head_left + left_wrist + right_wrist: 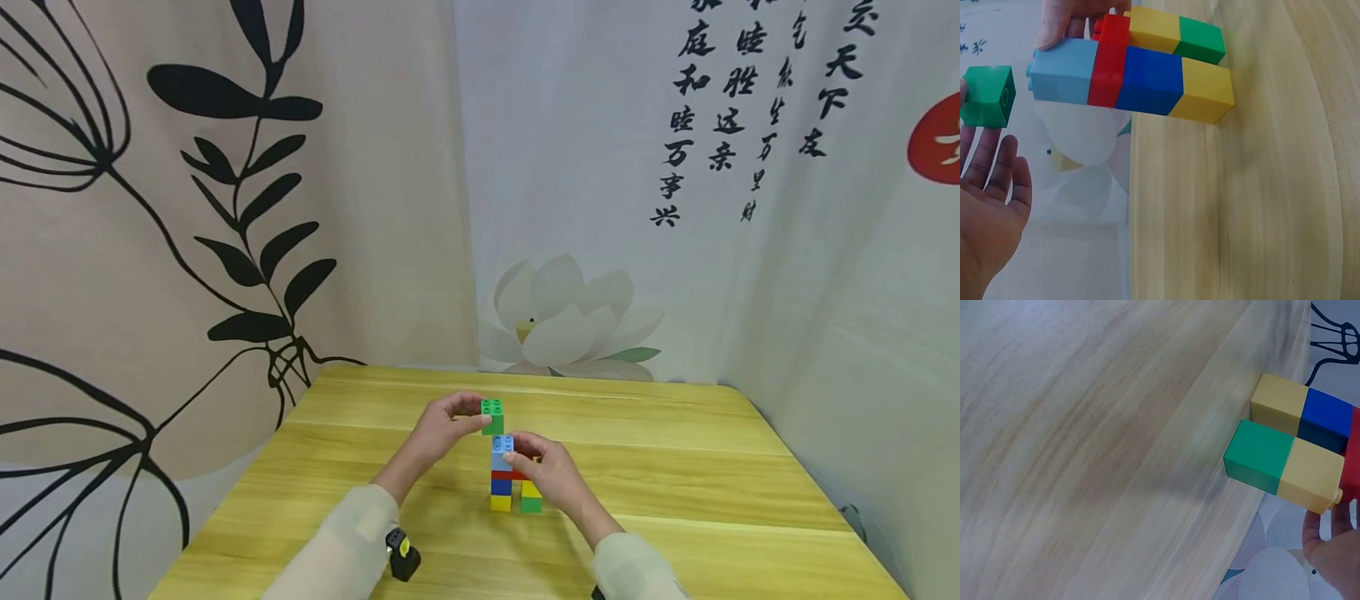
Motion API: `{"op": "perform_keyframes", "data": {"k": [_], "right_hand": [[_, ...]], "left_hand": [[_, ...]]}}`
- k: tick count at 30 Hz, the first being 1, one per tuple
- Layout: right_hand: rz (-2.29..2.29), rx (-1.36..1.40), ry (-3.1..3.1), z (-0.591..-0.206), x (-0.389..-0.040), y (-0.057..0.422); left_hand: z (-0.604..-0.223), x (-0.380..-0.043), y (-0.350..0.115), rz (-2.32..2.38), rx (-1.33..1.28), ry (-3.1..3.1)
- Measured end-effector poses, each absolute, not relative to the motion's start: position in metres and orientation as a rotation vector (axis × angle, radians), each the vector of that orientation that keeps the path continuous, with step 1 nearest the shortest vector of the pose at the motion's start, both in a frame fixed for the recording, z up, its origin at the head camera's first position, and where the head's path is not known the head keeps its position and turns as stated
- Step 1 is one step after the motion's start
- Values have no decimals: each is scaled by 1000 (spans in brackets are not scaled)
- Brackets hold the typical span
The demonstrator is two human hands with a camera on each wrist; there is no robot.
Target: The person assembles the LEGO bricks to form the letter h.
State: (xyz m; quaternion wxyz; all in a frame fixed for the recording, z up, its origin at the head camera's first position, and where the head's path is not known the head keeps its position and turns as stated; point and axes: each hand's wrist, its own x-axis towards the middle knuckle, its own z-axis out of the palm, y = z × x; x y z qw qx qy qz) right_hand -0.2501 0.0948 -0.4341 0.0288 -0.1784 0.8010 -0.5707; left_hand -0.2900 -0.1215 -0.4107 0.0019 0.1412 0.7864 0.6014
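My left hand (438, 431) pinches a green toy building brick (492, 425) between thumb and fingers, held in the air just above a built stack. On top of that stack is a light blue brick (502, 460), gripped by my right hand (561, 482) with the thumb on its near side. Beneath it a long red brick (1109, 60) spans two columns. One column has a dark blue brick (1150, 81) over a yellow brick (1202, 90); the other has a yellow brick (1311, 474) over a green brick (1259, 455). In the left wrist view a gap separates the held green brick from the light blue one.
The stack stands on a wooden table (675, 467), whose far edge meets hanging cloths with a plant print (262, 242) and a lotus print (577, 317). A black wrist device (403, 557) sits at the left sleeve.
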Motion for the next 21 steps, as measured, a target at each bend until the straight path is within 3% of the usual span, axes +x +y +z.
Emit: {"op": "perform_keyframes", "data": {"k": [8,21], "right_hand": [[-1756,-566,2477,-455,-264,100],[-1738,-593,2486,-459,-267,101]], "left_hand": [[-414,-287,-115,1847,464,2460],[-419,-284,-111,1771,506,2476]]}}
